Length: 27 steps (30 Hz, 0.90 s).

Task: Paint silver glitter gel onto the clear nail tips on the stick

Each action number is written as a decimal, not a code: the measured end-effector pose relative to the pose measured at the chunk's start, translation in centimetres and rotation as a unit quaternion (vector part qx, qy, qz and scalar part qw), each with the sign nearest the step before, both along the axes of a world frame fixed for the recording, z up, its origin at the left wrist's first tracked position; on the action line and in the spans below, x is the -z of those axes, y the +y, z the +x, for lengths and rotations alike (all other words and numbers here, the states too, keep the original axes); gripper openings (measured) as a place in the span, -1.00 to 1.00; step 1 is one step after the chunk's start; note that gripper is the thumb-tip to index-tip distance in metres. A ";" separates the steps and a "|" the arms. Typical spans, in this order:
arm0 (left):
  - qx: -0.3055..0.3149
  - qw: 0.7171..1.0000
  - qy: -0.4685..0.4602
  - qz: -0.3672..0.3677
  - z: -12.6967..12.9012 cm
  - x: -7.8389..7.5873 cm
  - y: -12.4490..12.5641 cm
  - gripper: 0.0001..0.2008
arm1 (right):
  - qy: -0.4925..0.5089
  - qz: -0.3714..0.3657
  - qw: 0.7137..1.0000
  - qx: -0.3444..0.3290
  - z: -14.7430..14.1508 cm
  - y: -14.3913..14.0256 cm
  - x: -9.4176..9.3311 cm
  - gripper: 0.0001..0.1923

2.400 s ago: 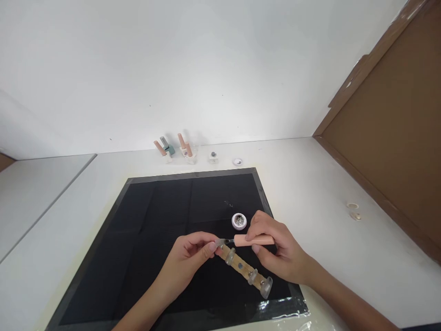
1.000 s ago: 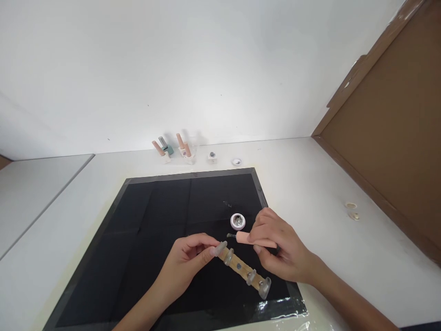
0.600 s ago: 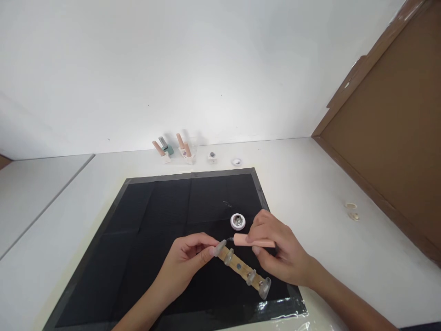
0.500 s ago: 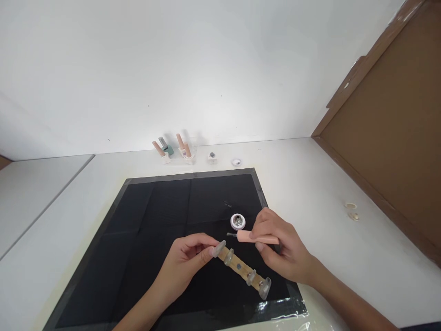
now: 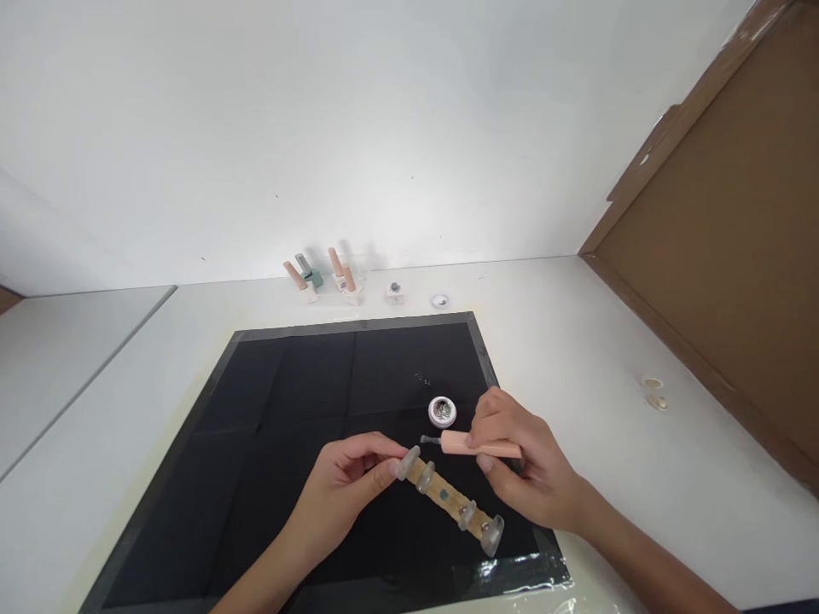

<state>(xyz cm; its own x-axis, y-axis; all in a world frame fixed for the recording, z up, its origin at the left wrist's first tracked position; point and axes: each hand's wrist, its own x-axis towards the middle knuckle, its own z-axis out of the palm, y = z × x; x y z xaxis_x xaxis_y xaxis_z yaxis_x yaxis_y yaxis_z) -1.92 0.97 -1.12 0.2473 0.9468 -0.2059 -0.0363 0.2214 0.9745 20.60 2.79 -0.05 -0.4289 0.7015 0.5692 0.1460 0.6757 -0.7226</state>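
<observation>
My left hand (image 5: 349, 488) pinches the near end of a wooden strip (image 5: 448, 501) that carries several clear nail tips and lies slanted over a black mat (image 5: 287, 409). My right hand (image 5: 518, 465) grips a pink-handled brush (image 5: 477, 444), held level, with its dark tip pointing left just above the strip's upper end. A small round white jar (image 5: 442, 411) of glittery pieces stands on the mat just beyond the brush tip.
Several polish bottles (image 5: 323, 277) and two small jars (image 5: 395, 292) line the wall at the back of the white table. Two small rings (image 5: 653, 390) lie on the table to the right. A brown board (image 5: 723, 256) leans along the right side.
The brush dabbed at the top nail tip, lifted toward the jar, dabbed again, and now hovers slightly above the strip. My left hand has held the strip still.
</observation>
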 end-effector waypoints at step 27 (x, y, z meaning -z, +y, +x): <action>-0.018 1.000 -0.021 -0.007 0.1 -0.2 0.1 -0.96 | 0.052 -0.123 0.990 -0.052 0.3 -0.4 0.0 -0.82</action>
<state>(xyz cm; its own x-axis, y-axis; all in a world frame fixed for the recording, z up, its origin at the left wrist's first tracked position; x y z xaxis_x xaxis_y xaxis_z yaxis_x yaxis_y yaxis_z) -1.79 1.10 -0.92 0.2217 0.9523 -0.2095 -0.0847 0.2328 0.9688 20.87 2.43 -0.08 -0.4534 0.7800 0.4313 0.0016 0.4846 -0.8747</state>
